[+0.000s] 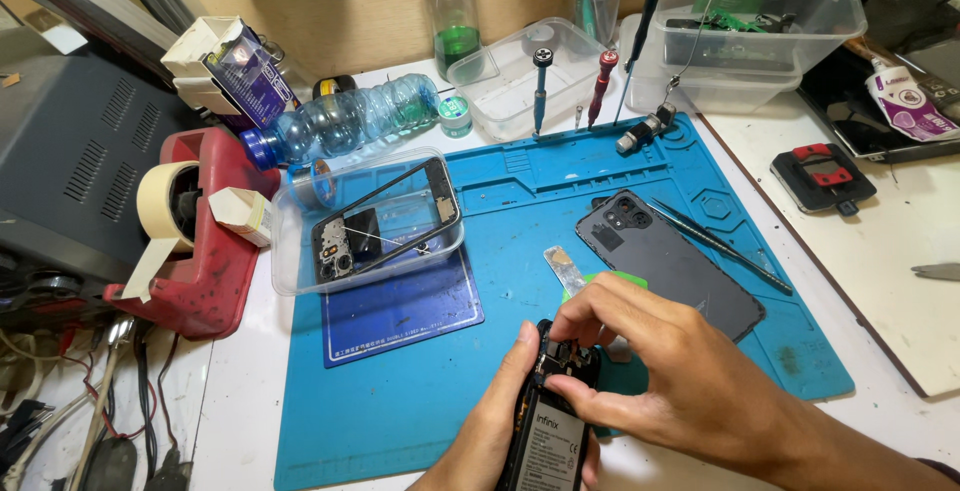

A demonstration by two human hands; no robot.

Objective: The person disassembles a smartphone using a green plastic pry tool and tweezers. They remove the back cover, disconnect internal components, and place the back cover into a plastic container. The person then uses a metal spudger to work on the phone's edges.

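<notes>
My left hand (497,421) holds an opened black phone (550,431) from below at the front of the blue work mat (420,391). Its battery and circuit board are exposed. The fingers of my right hand (660,366) pinch at the top of the phone's board. The phone's dark grey back cover (670,256) lies on the mat just beyond my right hand. A thin metal pry tool (566,269) and a green pick (618,278) lie beside the cover.
A clear plastic tray (300,251) holds a phone frame (395,216) and small parts. Tweezers (720,243) lie right of the cover. Screwdrivers (541,86) stand at the mat's far edge. A red tape dispenser (205,251), plastic bottle (340,121) and clear tubs (760,26) surround the mat.
</notes>
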